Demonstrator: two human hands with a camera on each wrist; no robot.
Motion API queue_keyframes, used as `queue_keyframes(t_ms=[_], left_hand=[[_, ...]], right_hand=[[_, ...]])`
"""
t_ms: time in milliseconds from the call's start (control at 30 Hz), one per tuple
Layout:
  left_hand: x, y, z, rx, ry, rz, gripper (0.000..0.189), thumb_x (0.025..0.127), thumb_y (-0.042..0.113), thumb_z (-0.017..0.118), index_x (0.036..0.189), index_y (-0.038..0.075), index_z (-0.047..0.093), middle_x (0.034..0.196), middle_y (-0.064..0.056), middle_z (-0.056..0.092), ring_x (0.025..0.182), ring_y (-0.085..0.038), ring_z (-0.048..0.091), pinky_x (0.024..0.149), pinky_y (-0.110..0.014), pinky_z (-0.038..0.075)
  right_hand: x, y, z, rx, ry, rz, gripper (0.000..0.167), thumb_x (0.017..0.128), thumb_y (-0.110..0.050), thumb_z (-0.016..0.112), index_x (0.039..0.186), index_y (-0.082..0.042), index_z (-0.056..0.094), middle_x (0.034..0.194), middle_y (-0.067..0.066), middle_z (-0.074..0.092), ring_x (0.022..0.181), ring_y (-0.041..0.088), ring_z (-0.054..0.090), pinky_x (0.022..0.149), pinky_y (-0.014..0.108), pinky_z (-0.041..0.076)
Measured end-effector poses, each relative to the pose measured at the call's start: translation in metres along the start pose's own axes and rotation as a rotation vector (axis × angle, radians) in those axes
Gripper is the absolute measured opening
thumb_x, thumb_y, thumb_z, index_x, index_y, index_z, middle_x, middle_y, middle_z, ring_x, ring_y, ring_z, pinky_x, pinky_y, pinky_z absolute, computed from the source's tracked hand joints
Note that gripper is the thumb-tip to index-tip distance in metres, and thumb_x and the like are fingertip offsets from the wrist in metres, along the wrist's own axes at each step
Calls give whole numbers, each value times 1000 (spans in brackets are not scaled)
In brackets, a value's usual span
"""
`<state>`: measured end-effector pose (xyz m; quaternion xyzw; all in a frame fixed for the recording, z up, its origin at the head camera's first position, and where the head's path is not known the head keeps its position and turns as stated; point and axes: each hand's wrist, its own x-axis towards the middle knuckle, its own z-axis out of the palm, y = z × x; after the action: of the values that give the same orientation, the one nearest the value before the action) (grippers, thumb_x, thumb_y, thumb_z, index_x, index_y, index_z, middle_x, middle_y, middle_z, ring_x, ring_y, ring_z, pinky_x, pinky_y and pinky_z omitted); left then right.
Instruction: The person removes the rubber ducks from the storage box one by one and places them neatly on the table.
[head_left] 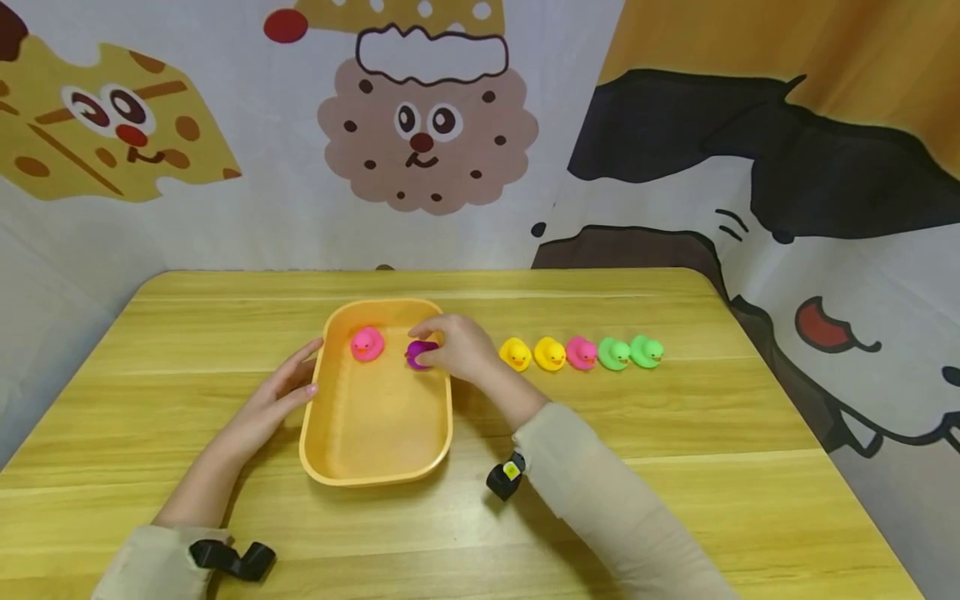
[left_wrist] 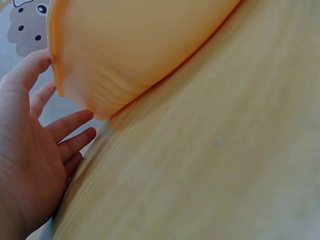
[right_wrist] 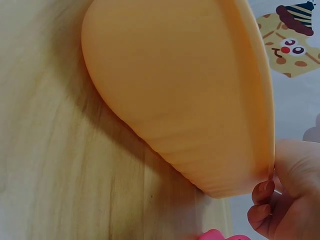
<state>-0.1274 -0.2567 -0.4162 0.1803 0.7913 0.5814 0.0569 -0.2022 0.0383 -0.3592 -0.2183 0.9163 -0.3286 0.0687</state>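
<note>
An orange plastic basin (head_left: 375, 433) stands on the table, with a pink rubber duck (head_left: 367, 343) inside near its far left corner. My right hand (head_left: 459, 348) reaches over the basin's right rim and pinches a purple rubber duck (head_left: 418, 355) between thumb and fingers, just inside that wall. In the right wrist view, the right hand (right_wrist: 290, 195) is at the basin's rim and the purple duck is hidden. My left hand (head_left: 273, 400) touches the left rim with its fingers spread and fairly straight. The left wrist view shows the left hand (left_wrist: 35, 145) beside the basin's outer wall (left_wrist: 135, 45).
Right of the basin, a row of rubber ducks runs along the table (head_left: 337, 550): two yellow (head_left: 515, 355), one pink (head_left: 581, 353) and two green (head_left: 615, 354). A curtain (head_left: 277, 225) with cartoon prints hangs behind the table's far edge.
</note>
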Motion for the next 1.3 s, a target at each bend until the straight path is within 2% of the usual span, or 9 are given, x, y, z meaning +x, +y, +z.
queue_keyframes(t_ms=[433, 633, 900, 1300], left_hand=[[1, -1, -1, -13, -1, 11, 59, 101, 8, 46, 154, 17, 22, 145, -29, 33, 124, -2, 38, 93, -14, 33], [1, -2, -1, -20, -4, -1, 59, 101, 9, 46, 154, 18, 22, 145, -28, 33, 124, -3, 39, 93, -14, 33], [1, -3, -1, -26, -8, 0, 59, 101, 8, 46, 154, 17, 22, 145, -29, 33, 123, -3, 39, 93, -14, 34], [1, -2, -1, -13, -8, -5, 59, 101, 9, 46, 154, 18, 22, 145, -28, 34, 123, -3, 40, 93, -14, 34]], right_hand=[[11, -6, -1, -93, -69, 73, 33, 81, -23, 79, 114, -21, 72, 103, -8, 68, 103, 16, 58, 83, 29, 44], [13, -7, 0, -139, -77, 87, 30, 79, -25, 80, 109, -22, 73, 100, -9, 68, 98, 13, 58, 81, 28, 44], [13, -6, 1, -126, -74, 85, 25, 80, -25, 80, 105, -22, 75, 99, -9, 67, 97, 13, 58, 81, 29, 44], [7, -3, -4, -74, -11, 65, 26, 82, -26, 78, 108, -22, 74, 97, -10, 67, 90, 10, 56, 77, 28, 44]])
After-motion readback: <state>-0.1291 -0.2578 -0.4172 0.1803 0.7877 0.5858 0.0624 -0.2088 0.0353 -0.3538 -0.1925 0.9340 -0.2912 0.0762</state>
